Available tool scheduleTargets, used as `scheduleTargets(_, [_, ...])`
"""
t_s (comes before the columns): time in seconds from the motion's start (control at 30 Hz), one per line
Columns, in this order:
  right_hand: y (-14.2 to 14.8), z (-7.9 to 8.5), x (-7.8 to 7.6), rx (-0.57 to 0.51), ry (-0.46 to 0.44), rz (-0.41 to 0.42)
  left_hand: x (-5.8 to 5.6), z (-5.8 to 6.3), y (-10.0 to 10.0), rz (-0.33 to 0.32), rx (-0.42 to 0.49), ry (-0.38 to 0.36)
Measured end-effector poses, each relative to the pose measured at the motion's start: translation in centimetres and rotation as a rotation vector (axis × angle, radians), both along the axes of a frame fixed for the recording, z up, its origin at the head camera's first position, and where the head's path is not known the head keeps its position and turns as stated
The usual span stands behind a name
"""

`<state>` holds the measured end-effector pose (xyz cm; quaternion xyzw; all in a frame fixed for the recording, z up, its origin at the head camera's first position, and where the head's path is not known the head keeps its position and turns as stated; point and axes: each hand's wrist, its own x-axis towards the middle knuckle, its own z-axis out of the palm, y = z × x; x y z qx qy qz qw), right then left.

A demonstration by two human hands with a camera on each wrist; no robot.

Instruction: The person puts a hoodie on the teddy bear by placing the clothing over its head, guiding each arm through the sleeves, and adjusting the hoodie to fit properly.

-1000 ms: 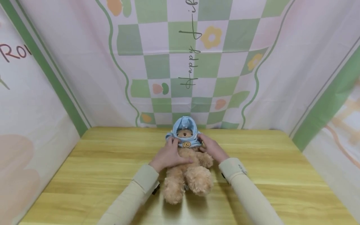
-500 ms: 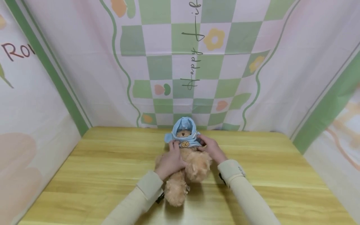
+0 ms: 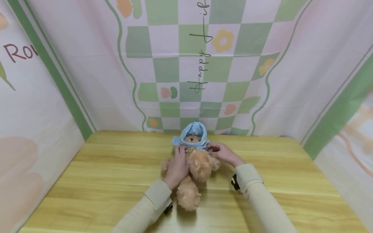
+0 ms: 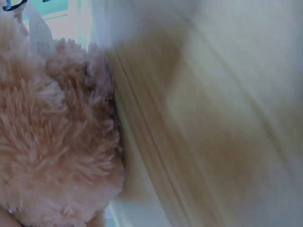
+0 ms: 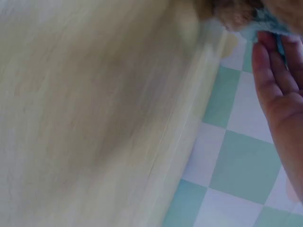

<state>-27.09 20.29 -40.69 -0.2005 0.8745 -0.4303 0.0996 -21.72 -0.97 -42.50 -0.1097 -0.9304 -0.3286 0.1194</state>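
Observation:
A fluffy light-brown teddy bear lies on its back in the head view, legs toward me. A small blue hoodie with a bear-face patch is around its head, hood up and framing the face. My left hand grips the bear's body, fingertips at the hoodie's lower edge and thumb hidden by a raised leg. On the other side, my right hand pinches the hoodie's edge; the right wrist view shows its curled fingers at the blue cloth. Fur of the teddy bear fills the left of the left wrist view.
The wooden table extends on both sides of the bear. A green-and-white checked cloth backdrop rises right behind the hood, with printed cloth at both sides. Dark straps show at the sleeve cuffs.
The bear's right-side leg has come up toward the hoodie and covers part of the patch. My left hand has slid inward over the body; my right wrist has shifted slightly outward.

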Motion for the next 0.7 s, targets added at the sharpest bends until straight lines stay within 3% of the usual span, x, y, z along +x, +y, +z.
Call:
scheduleTargets(0.17, [-0.4,0.9,0.5,0.122,0.032,0.025,0.1,0.2,0.1,0.005,0.004,-0.012])
scheduleTargets(0.3, [-1.6,1.8,1.2,0.225,0.119,-0.038,0.1,0.5,0.1,-0.004,-0.016,-0.053])
scheduleTargets(0.47, [-3.7,2.0,2.3,0.183,0.274,-0.196,0.3,0.6,0.3,-0.035,-0.070,-0.059])
scheduleTargets(0.6, [-4.8,1.9,2.8,0.120,0.303,-0.173,0.2,1.2,-0.1,-0.100,-0.082,-0.102])
scheduleTargets(0.7, [-5.0,1.8,3.0,0.150,0.292,-0.138,0.0,2.2,-0.9,-0.125,-0.092,-0.153])
